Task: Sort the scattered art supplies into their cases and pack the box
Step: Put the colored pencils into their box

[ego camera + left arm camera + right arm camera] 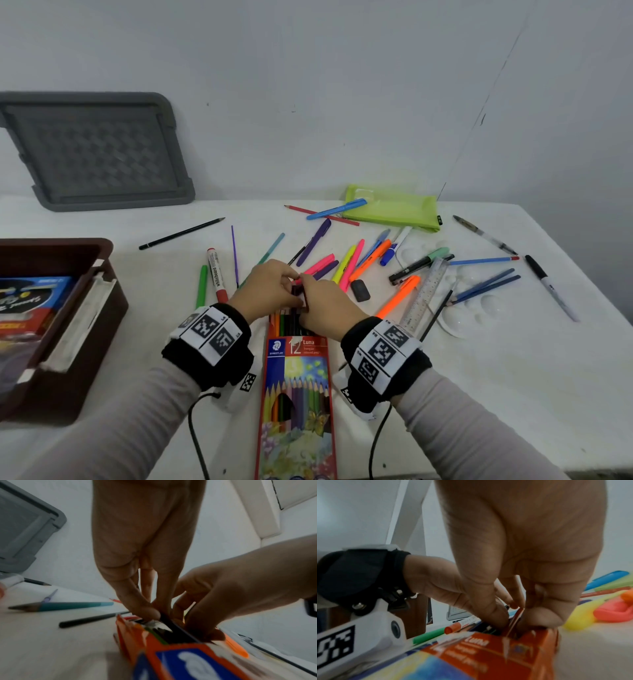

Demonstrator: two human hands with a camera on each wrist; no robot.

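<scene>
A red Staedtler coloured-pencil box lies flat on the white table right in front of me, its far end open with pencil ends showing. Both hands meet at that open end. My left hand comes in from the left and pinches the end flap between thumb and fingers. My right hand pinches the same red flap from the right, with its thumb pressed into the box's mouth. How far the pencils sit inside the box is hidden by the fingers.
Behind the hands lie several loose markers, pens and pencils, a black eraser, a ruler and a white palette. A green pouch sits at the back. A brown box holding packs stands left, with a grey lid against the wall.
</scene>
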